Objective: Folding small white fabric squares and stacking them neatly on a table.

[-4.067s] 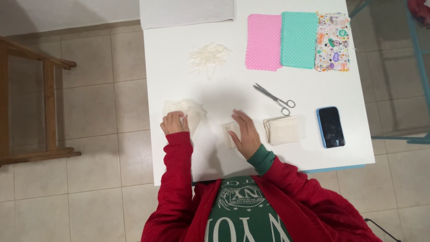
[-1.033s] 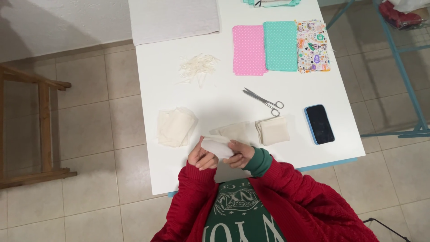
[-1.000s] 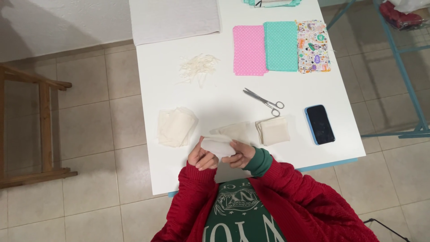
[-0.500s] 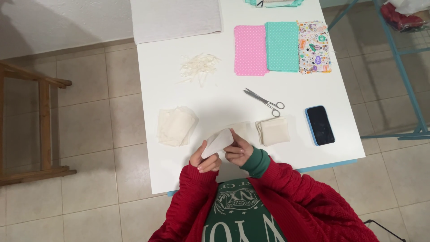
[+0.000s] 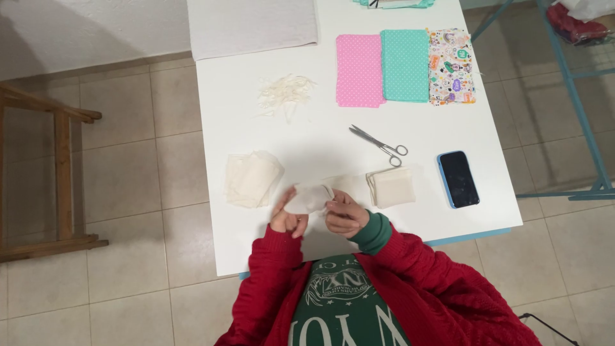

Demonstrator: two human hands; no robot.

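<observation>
My left hand (image 5: 287,219) and my right hand (image 5: 344,213) both grip a small cream fabric piece (image 5: 308,197), held just above the white table (image 5: 320,131) near its front edge. The left hand pinches its left lower corner and the right hand pinches its right side. A loose stack of cream fabric pieces (image 5: 251,179) lies to the left of my hands. A neater folded cream stack (image 5: 391,187) lies to the right.
Scissors (image 5: 380,145) lie beyond my hands. A dark phone in a blue case (image 5: 459,179) rests at the right. Pink (image 5: 359,70), teal (image 5: 405,65) and patterned (image 5: 451,66) fabrics lie at the back, with cream scraps (image 5: 285,93) and a white cloth (image 5: 252,25). A wooden frame (image 5: 45,173) stands left.
Four seconds ago my hands lay apart, the left on the left stack. Now both hold one cream piece in front of me, lifted and turned slightly over the last second.
</observation>
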